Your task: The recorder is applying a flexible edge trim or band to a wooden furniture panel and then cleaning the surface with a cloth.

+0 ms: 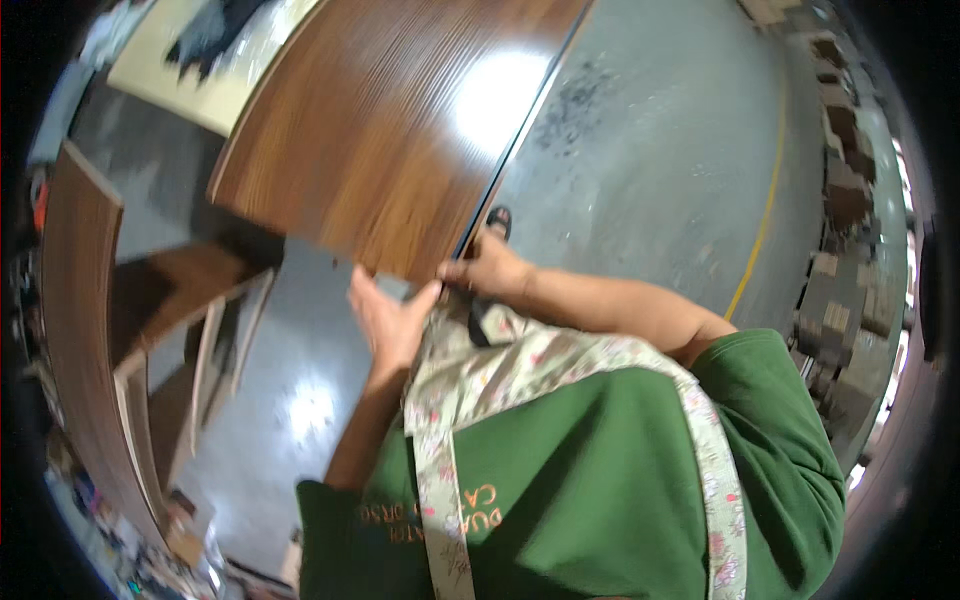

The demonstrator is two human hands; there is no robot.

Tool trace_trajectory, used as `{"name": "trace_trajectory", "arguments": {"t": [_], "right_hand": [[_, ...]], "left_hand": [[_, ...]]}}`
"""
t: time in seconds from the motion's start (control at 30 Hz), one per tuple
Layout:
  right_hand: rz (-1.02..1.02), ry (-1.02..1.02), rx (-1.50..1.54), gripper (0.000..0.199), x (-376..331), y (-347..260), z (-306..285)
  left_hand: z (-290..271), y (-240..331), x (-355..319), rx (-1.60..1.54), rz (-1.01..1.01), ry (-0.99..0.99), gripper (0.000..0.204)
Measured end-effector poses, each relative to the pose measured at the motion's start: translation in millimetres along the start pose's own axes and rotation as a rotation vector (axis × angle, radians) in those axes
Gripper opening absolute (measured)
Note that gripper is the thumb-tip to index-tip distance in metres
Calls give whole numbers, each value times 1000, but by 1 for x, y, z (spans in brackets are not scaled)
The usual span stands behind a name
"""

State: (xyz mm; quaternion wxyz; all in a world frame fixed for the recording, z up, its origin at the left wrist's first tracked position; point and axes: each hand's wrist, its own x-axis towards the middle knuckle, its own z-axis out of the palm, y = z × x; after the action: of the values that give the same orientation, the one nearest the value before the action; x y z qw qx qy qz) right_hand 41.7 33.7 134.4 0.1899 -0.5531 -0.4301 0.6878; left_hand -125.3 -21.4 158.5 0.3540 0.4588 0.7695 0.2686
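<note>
A brown wood-grain panel (375,140) stretches away in front of me, with a black edge strip (522,135) running along its right side. At the near right corner, my right hand (490,270) is closed, thumb and fingers pinched on the strip. A loose black end (480,325) hangs below that hand, against my apron. My left hand (385,315) is at the panel's near edge, thumb and fingers spread apart. Its thumb points to the same corner; the fingertips meet the edge, and whether they grip it is hard to make out.
A cream board (170,85) with dark cloth on it lies at far left. Below it stand a tall brown panel (75,300) and a wooden frame (205,370). Stacked cardboard (840,300) lines the right, beyond a yellow floor line (765,225).
</note>
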Motion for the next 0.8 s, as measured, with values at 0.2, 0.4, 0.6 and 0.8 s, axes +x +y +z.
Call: {"name": "trace_trajectory", "arguments": {"t": [0.2, 0.4, 0.6, 0.8], "right_hand": [[258, 133, -258, 63, -9, -26, 18], [-180, 14, -242, 52, -5, 4, -2], [9, -61, -234, 37, 20, 22, -119], [124, 324, -439, 34, 10, 69, -297]], "left_hand": [[-8, 27, -21, 275, 364, 164, 94], [-6, 35, -7, 584, 477, -114, 55], [68, 89, 47, 781, 769, -206, 67], [160, 176, 134, 877, 804, -153, 81]]}}
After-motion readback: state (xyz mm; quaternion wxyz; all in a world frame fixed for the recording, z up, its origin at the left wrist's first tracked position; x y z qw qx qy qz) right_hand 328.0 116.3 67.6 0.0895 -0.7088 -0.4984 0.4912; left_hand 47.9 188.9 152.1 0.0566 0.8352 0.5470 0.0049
